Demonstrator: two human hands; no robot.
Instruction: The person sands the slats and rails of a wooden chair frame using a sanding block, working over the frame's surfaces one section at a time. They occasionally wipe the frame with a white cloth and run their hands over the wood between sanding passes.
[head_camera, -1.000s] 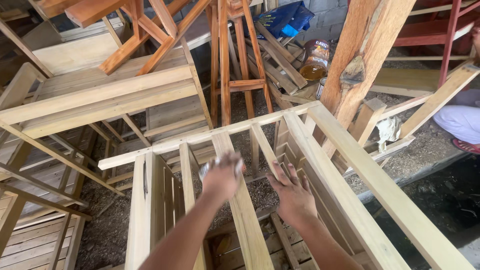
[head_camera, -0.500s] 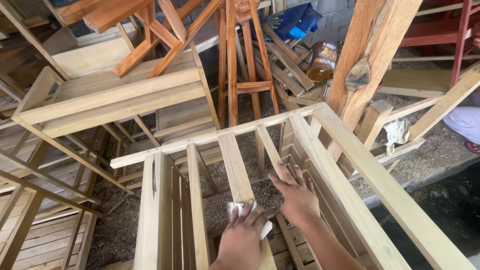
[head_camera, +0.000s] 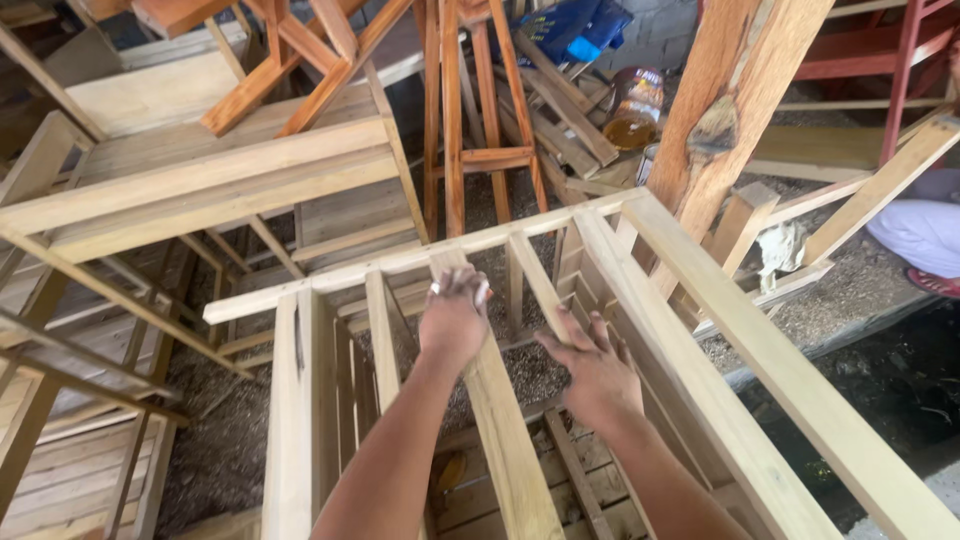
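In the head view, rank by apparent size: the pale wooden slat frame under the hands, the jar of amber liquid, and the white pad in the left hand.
1. Pale wooden slat frame, by far the largest.
2. Jar of amber liquid.
3. White pad, mostly hidden under the left hand; being nearer the camera, its rank against the jar is unsure.
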